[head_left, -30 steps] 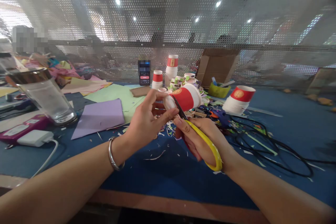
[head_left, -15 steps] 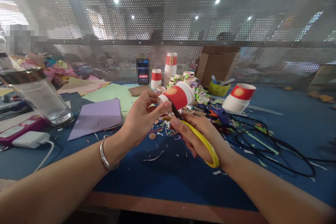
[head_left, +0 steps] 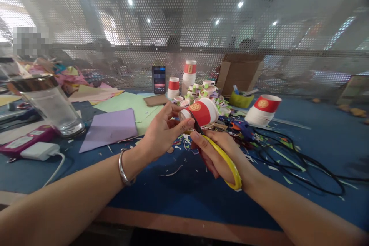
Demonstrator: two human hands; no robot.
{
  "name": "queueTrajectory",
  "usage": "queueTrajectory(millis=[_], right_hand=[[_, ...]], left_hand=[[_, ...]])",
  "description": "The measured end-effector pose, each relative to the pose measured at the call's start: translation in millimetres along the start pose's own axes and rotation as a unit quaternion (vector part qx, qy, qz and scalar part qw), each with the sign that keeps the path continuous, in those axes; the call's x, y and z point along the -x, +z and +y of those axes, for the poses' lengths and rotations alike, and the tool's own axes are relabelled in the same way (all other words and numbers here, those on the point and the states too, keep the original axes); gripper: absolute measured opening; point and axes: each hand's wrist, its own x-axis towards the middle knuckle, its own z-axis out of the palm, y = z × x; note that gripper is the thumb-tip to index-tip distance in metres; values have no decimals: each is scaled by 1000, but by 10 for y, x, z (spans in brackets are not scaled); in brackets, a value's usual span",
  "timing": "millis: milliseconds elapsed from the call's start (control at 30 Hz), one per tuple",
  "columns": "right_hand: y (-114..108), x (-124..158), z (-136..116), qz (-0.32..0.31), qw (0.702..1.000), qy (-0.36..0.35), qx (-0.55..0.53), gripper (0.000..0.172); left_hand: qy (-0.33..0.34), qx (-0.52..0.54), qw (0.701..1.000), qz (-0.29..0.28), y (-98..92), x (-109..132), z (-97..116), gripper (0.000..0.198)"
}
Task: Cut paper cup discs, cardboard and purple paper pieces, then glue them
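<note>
My left hand [head_left: 164,132] grips the narrow base end of a red and white paper cup [head_left: 203,113], which lies tilted on its side in the air with its wide rim toward the right. My right hand [head_left: 220,152] is closed round the yellow handles of a pair of scissors [head_left: 230,165]. Their dark blades reach up to the cup's side near its base, close to my left thumb. How deep the blades go into the paper is hidden. Below both hands, paper scraps [head_left: 187,143] are strewn over the blue table.
Stacked paper cups [head_left: 261,115] stand right, with more cups [head_left: 189,78] behind. Cut cup pieces [head_left: 209,90] are heaped by a green container [head_left: 241,100]. A black cable [head_left: 302,184] coils right. Purple paper [head_left: 111,128], a glass bottle [head_left: 52,105] and a power strip [head_left: 29,140] lie left.
The whole view has shifted slightly, so most things sit a little further right. Both hands still hold the cup and scissors, and the cup is turned slightly.
</note>
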Motion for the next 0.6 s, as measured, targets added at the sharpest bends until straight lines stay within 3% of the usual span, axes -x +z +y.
queueTrajectory(millis=[300,600], right_hand=[[12,18,-72,-8,998,47,-45,51],[1,37,-68,-23,997,49,-61,49]], left_hand=[[23,8,1000,-10,-23,-42,-3,32],[27,-18,999,-15,13,-10,30,34]])
